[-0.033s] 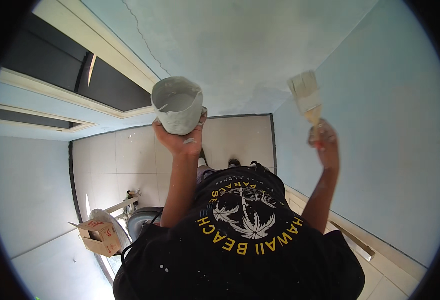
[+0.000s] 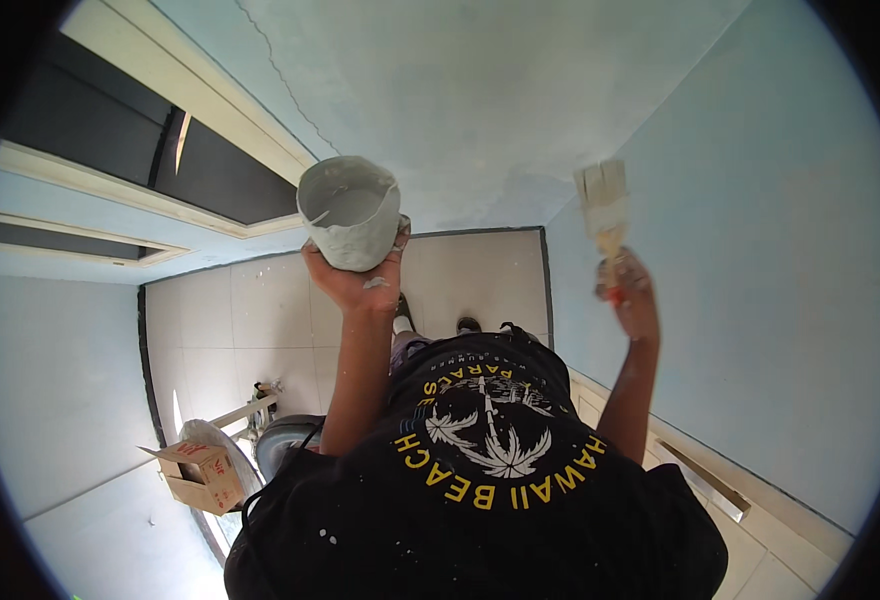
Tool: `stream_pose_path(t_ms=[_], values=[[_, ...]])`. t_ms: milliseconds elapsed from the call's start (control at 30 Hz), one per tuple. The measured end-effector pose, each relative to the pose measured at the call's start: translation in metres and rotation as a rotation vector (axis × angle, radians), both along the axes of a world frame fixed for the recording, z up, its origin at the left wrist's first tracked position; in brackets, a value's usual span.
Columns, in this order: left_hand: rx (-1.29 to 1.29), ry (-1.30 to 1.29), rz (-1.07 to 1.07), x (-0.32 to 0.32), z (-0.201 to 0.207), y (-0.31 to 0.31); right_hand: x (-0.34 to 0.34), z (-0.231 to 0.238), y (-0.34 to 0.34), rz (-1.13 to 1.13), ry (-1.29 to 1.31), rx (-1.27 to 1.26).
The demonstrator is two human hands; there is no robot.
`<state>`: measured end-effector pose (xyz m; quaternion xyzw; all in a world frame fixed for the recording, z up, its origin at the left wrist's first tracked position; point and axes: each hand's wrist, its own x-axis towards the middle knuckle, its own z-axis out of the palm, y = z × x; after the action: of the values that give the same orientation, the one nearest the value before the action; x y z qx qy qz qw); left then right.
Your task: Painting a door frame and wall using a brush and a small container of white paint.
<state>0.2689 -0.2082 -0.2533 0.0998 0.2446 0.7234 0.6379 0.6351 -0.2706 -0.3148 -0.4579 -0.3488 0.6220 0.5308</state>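
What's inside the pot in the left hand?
Inside the pot, which the left hand holds from below, there is what looks like pale grey paint. The paint's depth and the pot's bottom can't be seen beneath its surface.

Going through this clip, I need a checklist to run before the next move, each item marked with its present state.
1. Left hand supports the pot from below: ok.
2. Pot's open top faces upward: ok.
3. Right hand grips the brush by its handle: ok.
4. Brush is apart from the pot: ok.
5. Brush touches the right wall: cannot tell.
6. Amount left inside the pot is enough: cannot tell.
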Motion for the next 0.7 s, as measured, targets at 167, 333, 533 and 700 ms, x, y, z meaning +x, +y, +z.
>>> stream_pose_path(t_ms=[167, 333, 533, 700], values=[[-0.115, 0.032, 0.044, 0.014, 0.008, 0.01, -0.04, -0.134, -0.04, -0.011, 0.101, -0.331], [-0.067, 0.098, -0.044, 0.039, -0.004, 0.013, -0.035, -0.226, -0.074, -0.073, -0.154, -0.622], [-0.003, -0.129, -0.425, 0.048, -0.064, -0.009, -0.05, -0.292, -0.057, -0.176, -0.155, -0.663], [-0.169, -0.341, -0.562, 0.069, -0.142, -0.033, -0.046, -0.367, -0.006, -0.23, -0.297, -0.56]])
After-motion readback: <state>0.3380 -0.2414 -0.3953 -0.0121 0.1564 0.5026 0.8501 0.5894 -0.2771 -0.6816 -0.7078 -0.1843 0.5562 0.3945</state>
